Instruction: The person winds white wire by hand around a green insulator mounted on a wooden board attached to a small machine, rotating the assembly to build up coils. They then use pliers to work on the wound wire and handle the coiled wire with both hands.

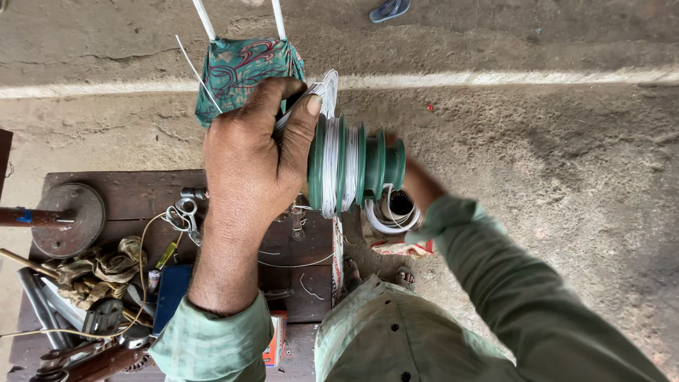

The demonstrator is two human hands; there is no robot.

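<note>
Two hands: left hand (251, 159) and right hand (417, 180). One green stepped spool (353, 166). One pair of scissors (182, 216). One round metal disc (71, 219). One crumpled rag (99, 272). One patterned cloth (244, 71). One worktop (141, 194).

The widest free room lies to the right and above: the bare concrete floor (566, 177) spreads open there, with only a blue sandal (390, 9) at the far edge and a small red speck on the ground. Straight ahead, a patterned cloth (237, 71) hanging on two white rods (205, 19) blocks the way beyond the green spool (353, 166). To the left, the dark wooden desk (134, 198) is crowded: a round metal disc (74, 219), a crumpled rag (99, 272), scissors (182, 216), metal bars (42, 304) and a thin yellow wire leave only narrow gaps. Under the spool, a coil of white wire (389, 219) fills the space by the person's feet.
</note>
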